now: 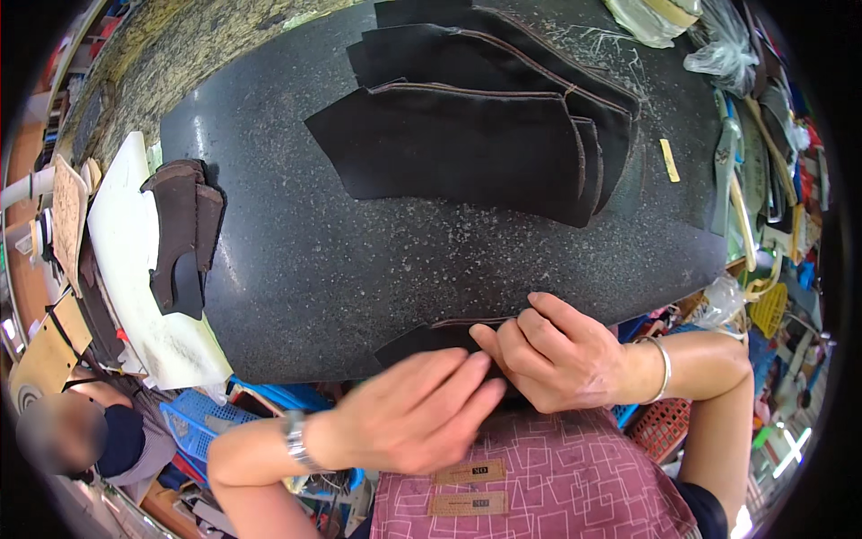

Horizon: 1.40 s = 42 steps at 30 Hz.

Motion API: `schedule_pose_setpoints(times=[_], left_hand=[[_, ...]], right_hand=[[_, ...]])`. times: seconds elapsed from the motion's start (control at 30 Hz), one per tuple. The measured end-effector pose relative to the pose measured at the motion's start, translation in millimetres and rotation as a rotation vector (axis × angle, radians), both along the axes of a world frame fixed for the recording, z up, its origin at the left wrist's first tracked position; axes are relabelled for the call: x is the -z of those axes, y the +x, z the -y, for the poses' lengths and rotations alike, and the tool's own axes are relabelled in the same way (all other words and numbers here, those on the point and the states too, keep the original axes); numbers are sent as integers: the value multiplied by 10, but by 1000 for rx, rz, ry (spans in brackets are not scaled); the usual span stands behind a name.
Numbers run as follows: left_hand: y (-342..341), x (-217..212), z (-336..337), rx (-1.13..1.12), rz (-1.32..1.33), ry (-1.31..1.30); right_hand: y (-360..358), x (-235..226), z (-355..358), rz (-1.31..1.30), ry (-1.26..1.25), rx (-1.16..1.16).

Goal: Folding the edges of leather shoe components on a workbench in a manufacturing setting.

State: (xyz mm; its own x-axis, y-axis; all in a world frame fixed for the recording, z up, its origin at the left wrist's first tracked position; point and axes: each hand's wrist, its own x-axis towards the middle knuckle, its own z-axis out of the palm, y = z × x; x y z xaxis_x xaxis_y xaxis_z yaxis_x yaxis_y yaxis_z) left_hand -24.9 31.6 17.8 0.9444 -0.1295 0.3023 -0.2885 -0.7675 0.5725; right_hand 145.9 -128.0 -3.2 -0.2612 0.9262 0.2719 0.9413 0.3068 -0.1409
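Note:
My left hand [415, 411] and my right hand [555, 352] meet at the near edge of a black speckled stone slab [359, 260]. Both pinch a dark brown leather piece [431, 337] with a stitched edge that lies over the slab's rim. The left wrist wears a metal watch, the right wrist a thin bangle. Farther back on the slab lies a fanned stack of larger dark leather panels [476, 135] with stitched borders. Left of the slab, smaller brown leather pieces [180, 234] rest on a white board [135, 269].
A yellow strip [670, 160] lies on the slab's right side. Clear plastic bags [682, 27] sit at the back right, cluttered tools and straps [754, 189] along the right. Blue and red plastic baskets [193, 427] stand below. Another person [72, 431] sits at lower left.

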Motion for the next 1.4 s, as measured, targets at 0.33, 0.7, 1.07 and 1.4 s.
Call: schedule_pose_setpoints(times=[0.33,0.7,1.07,1.4], left_hand=[[10,349,111,74,-27,201],[68,300,164,106,-16,650],[-351,276,27,8,-165,611],[-656,118,-1653,-1111,127,600]], right_hand=[[451,77,172,-110,141,-187],[741,-74,315,26,-104,-237],[278,81,741,65,-251,31],[279,-486,-368,50,250,132]])
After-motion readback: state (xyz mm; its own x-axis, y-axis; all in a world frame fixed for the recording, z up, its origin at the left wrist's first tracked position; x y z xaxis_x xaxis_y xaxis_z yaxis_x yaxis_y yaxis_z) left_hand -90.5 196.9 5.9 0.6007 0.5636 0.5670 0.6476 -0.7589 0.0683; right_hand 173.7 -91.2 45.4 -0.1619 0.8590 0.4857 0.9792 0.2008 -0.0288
